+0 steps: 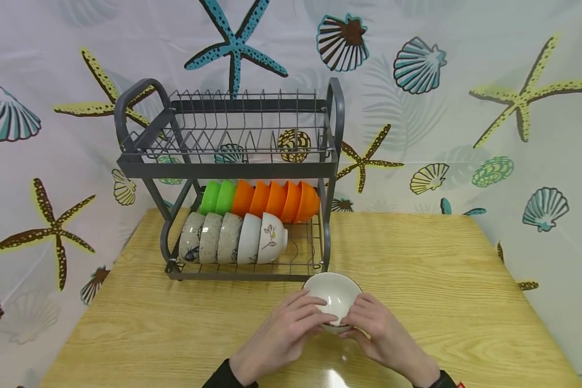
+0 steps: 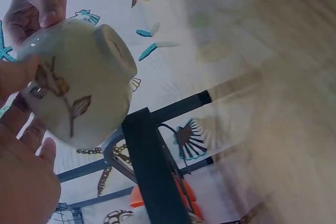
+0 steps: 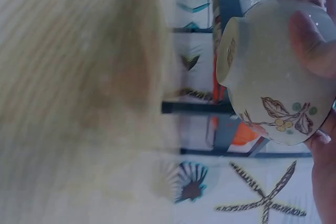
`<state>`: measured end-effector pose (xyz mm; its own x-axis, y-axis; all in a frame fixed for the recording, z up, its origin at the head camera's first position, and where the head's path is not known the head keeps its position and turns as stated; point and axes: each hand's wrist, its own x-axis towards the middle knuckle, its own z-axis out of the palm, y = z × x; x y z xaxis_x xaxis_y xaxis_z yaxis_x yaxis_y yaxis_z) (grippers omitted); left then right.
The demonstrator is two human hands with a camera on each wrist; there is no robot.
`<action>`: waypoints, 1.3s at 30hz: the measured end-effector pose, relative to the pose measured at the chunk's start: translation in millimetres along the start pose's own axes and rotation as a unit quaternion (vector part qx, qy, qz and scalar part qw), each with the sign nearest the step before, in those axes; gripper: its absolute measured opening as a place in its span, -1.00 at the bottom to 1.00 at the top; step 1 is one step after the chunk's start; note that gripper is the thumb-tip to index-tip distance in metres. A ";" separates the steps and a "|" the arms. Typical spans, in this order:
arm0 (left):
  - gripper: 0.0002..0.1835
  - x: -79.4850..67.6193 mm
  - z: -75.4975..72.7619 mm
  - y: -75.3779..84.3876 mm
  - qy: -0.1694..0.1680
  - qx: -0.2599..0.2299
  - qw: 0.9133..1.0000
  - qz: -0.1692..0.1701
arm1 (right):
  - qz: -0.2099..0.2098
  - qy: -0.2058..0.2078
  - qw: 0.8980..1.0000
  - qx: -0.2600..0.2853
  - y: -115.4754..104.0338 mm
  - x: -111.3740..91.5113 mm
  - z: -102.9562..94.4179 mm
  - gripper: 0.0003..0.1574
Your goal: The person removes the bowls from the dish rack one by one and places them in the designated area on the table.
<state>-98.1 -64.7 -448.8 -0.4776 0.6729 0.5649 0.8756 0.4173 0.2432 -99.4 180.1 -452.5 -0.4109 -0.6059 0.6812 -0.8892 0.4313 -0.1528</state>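
A white bowl (image 1: 338, 293) with a dark rim is held between both hands in front of the dish rack. My left hand (image 1: 291, 328) grips its near left side, fingers reaching over the rim to the inside. On the near right side, my right hand (image 1: 377, 330) pinches the rim, with the thumb on the outer wall. A brown leaf sprig decorates the outside of the bowl (image 2: 79, 87) in the left wrist view. From the right wrist, the bowl (image 3: 283, 66) shows its foot ring and a sprig with yellow berries.
A dark two-tier dish rack (image 1: 228, 171) stands behind. Its lower tier carries green bowls (image 1: 218, 198), orange bowls (image 1: 276, 202), speckled bowls (image 1: 210, 238) and white bowls (image 1: 271, 240), all on edge. Beneath lies a wooden table (image 1: 417, 258); a patterned cloth (image 1: 456, 134) hangs behind.
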 end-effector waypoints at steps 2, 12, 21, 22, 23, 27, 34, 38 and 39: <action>-0.48 -5.2 2.1 -1.0 -0.007 -0.020 1.000 -0.023 | 0.009 0.002 1.000 -0.015 2.9 -8.1 1.1 -0.57; -0.34 -38.0 13.5 -9.0 0.006 -0.046 0.992 -0.120 | 0.049 0.037 0.996 -0.070 28.7 -49.9 -4.0 -0.49; -0.40 -46.9 17.9 -9.4 -0.003 -0.064 0.988 -0.141 | 0.115 0.017 0.985 -0.125 41.6 -64.2 -5.4 -0.78; -0.39 -47.0 18.3 -9.5 -0.003 -0.064 0.988 -0.140 | 0.126 0.011 0.983 -0.129 41.3 -63.5 -5.5 -0.85; -0.38 -47.2 18.7 -9.6 -0.002 -0.063 0.988 -0.140 | 0.140 0.004 0.981 -0.134 41.0 -62.6 -5.7 -0.90; -0.38 -47.1 18.7 -9.5 -0.002 -0.067 0.987 -0.144 | 0.184 -0.023 0.972 -0.145 43.5 -56.9 -4.9 -0.78; -0.42 -46.2 17.9 -7.4 0.002 -0.084 0.986 -0.147 | 0.245 -0.052 0.960 -0.127 60.9 -45.0 2.2 -0.85; -0.41 -47.0 19.0 -7.4 0.009 -0.085 0.985 -0.152 | 0.265 -0.057 0.956 -0.112 74.6 -38.8 6.5 -0.89; -0.40 -47.1 19.7 -7.6 0.012 -0.084 0.985 -0.150 | 0.269 -0.058 0.956 -0.106 77.6 -37.0 7.1 -0.90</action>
<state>-83.7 -87.6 -492.8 -0.7167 0.5190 0.4658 0.6958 0.4862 0.5287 -154.7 231.3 -494.6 -0.8275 -0.3236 0.4589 -0.4875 0.8196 -0.3011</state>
